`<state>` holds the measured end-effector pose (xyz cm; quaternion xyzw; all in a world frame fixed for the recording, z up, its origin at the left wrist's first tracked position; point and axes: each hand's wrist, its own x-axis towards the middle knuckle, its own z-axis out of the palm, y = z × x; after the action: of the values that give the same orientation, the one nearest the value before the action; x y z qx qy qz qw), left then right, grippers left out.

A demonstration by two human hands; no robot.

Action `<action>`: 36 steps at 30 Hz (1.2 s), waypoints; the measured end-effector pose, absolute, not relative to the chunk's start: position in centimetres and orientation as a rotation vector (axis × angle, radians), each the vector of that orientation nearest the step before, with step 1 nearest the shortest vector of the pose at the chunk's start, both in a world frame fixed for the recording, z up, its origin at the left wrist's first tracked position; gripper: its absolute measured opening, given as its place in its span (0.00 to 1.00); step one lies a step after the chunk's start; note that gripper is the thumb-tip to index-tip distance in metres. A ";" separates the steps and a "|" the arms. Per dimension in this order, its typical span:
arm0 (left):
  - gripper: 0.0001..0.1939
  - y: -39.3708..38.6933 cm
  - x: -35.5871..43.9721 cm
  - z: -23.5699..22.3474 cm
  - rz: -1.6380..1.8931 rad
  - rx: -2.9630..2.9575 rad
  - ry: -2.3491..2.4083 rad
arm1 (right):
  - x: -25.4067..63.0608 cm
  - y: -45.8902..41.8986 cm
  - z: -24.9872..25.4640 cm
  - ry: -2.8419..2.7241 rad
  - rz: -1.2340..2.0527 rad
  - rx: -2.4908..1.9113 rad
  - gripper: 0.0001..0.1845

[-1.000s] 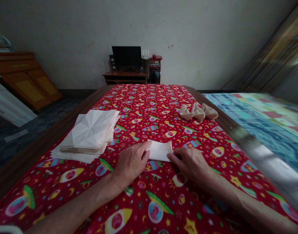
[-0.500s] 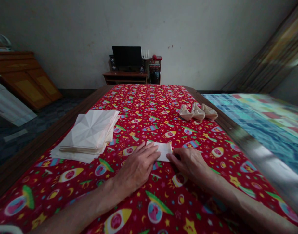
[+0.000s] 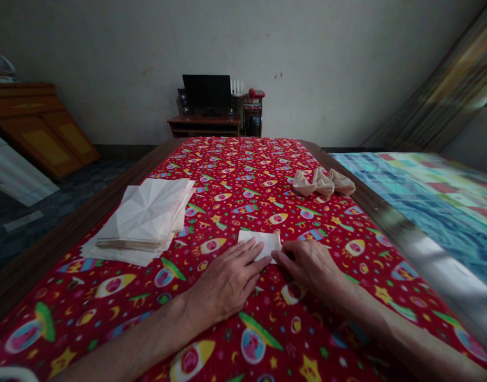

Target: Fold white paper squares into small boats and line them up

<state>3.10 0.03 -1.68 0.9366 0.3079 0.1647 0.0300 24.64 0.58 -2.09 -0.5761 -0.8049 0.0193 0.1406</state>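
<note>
A small folded white paper (image 3: 263, 241) lies on the red patterned tablecloth (image 3: 243, 175). My left hand (image 3: 227, 281) rests flat on its near edge, fingers stretched out and pressing the fold. My right hand (image 3: 309, 265) lies at the paper's right corner, with fingertips pressed on it. A stack of creased white paper sheets (image 3: 145, 220) sits to the left of my hands. Three folded beige paper shapes (image 3: 323, 183) lie together at the far right of the table.
The wooden table edge (image 3: 68, 233) runs along the left. A bed with a checked blue cover (image 3: 434, 201) stands close on the right. A desk with a monitor (image 3: 207, 101) stands at the far wall, and wooden cabinets (image 3: 44, 127) are on the left.
My left hand has slid rightward and toward me along the paper's near edge, uncovering the paper's left end. My right hand has stayed at the right corner.
</note>
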 end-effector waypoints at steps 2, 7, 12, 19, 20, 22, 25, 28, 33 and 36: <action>0.22 0.0 3.1 -1.5 0.484 2.892 0.956 | 24.6 0.6 -2.2 -2.318 0.037 -1.660 0.22; 0.21 -0.1 3.2 -1.2 0.412 2.892 0.982 | 24.8 0.3 -2.4 -2.341 -0.112 -1.586 0.20; 0.20 -0.4 3.3 -1.2 0.383 2.886 1.001 | 24.2 -2.1 -1.1 -2.364 -0.389 -1.375 0.18; 0.18 -0.4 3.2 -1.5 0.379 2.912 1.025 | 23.4 -4.7 -1.8 -2.622 -0.345 -1.087 0.28; 0.19 -0.4 3.1 -1.5 0.371 2.923 1.022 | 23.6 -4.8 -2.0 -2.652 -0.309 -1.101 0.31; 0.21 -0.4 2.9 -1.4 0.343 2.944 1.015 | 24.4 -4.8 -2.3 -2.697 -0.255 -1.112 0.34; 0.22 -0.5 2.4 -1.2 0.290 2.964 1.022 | 25.3 -4.7 -2.2 -2.736 -0.240 -1.121 0.33; 0.21 -0.7 1.7 -1.1 0.275 2.969 1.045 | 25.6 -4.6 -1.6 -2.753 -0.252 -1.115 0.30; 0.21 -1.3 0.1 -1.4 0.319 2.948 1.136 | 25.8 -4.6 -1.0 -2.743 -0.228 -1.114 0.27; 0.21 -1.6 -0.8 -1.5 0.351 2.961 1.172 | 26.1 -4.6 -1.0 -2.726 -0.233 -1.118 0.26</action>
<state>-0.84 -1.58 -1.51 0.9238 0.3657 0.1095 -0.0310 26.12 -4.56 -1.00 -0.3767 -0.9183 -0.0784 0.0930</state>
